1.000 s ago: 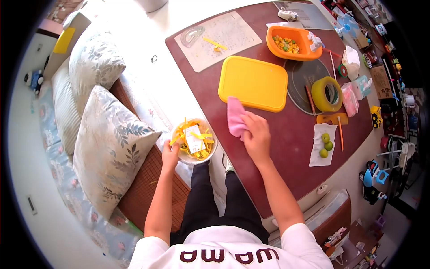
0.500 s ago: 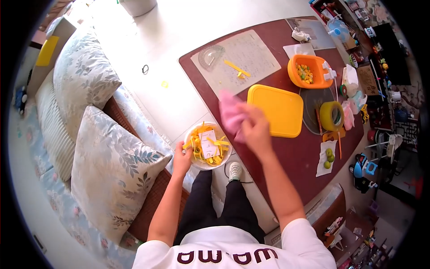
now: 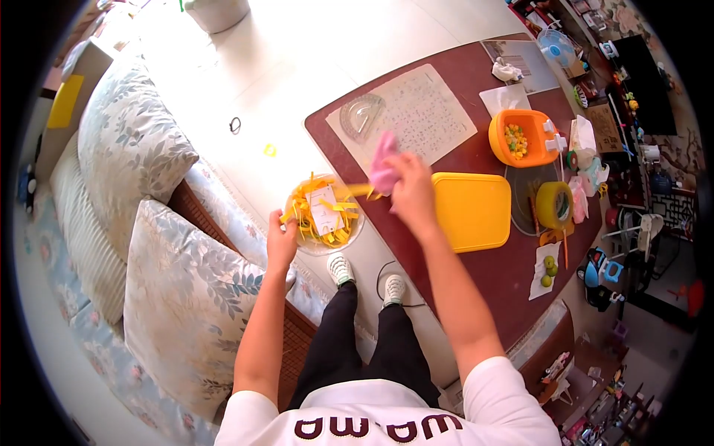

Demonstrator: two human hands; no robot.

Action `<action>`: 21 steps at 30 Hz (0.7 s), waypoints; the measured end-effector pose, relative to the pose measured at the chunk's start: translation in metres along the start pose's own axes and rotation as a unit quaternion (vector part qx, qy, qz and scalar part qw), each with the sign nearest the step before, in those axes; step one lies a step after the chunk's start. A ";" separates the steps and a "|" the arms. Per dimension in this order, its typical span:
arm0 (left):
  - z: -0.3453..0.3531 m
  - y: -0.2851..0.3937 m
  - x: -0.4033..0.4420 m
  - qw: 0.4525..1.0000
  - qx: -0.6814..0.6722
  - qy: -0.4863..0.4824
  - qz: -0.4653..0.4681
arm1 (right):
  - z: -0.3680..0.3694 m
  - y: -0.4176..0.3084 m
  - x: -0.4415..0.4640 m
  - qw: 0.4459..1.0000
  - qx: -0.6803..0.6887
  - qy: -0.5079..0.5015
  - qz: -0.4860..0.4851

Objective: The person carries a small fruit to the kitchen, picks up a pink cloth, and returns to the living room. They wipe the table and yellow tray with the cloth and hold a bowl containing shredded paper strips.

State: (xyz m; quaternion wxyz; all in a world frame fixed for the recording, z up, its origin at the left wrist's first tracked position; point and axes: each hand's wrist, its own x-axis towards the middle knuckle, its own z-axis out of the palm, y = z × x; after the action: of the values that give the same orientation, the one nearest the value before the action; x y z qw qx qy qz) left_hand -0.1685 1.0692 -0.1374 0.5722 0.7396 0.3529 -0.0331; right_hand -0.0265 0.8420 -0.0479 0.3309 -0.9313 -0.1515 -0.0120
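My left hand [image 3: 281, 241] grips the left rim of a round, pale bowl [image 3: 355, 232], held beside the table's left edge. Yellow strips [image 3: 300, 209] fill it, with a white printed card [image 3: 325, 210] lying on top. My right hand [image 3: 411, 195] is closed round a pink cloth [image 3: 383, 167] over the table's edge. A blurred yellow strip [image 3: 360, 190] stretches between the cloth and the bowl. Just right of that hand lies a yellow rectangular lid [image 3: 473, 212].
On the dark red table [image 3: 465, 286] are a written sheet [image 3: 435, 111] with a protractor [image 3: 361, 117], an orange container [image 3: 502, 152] of small yellow pieces, a tape roll [image 3: 550, 204] and green fruits [image 3: 549, 271] on tissue. Patterned cushions [image 3: 186, 290] rest on the sofa at left.
The yellow strip and scraps have left the written sheet, and a strip now extends off the table's edge to the bowl. The cloth and bowl have moved left and the view has shifted.
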 end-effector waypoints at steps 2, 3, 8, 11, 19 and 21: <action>0.002 0.007 0.003 1.000 0.001 -0.001 -0.009 | 0.008 -0.029 -0.020 0.999 -0.013 -0.018 -0.026; 0.002 0.008 0.003 1.000 -0.005 -0.013 -0.006 | 0.014 -0.039 -0.030 0.999 -0.010 -0.019 -0.035; 0.004 0.001 -0.003 0.998 -0.028 -0.051 -0.002 | 0.023 -0.077 -0.061 0.994 0.084 -0.062 -0.024; 0.005 0.005 -0.013 0.996 -0.043 -0.067 -0.027 | 0.019 -0.078 -0.062 0.987 0.144 -0.049 -0.042; 0.010 -0.012 -0.020 0.996 -0.051 -0.069 -0.017 | 0.013 -0.038 -0.056 0.996 -0.029 0.076 -0.025; 0.011 -0.016 -0.019 0.995 -0.058 -0.074 -0.029 | 0.017 -0.048 -0.076 0.997 0.052 -0.010 -0.054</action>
State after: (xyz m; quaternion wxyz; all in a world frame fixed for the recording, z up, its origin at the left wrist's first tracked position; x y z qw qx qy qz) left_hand -0.1881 1.0521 -0.1459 0.6376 0.6899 0.3323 -0.0842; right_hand -0.1141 0.8667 -0.0409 0.3759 -0.9036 -0.2052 -0.0129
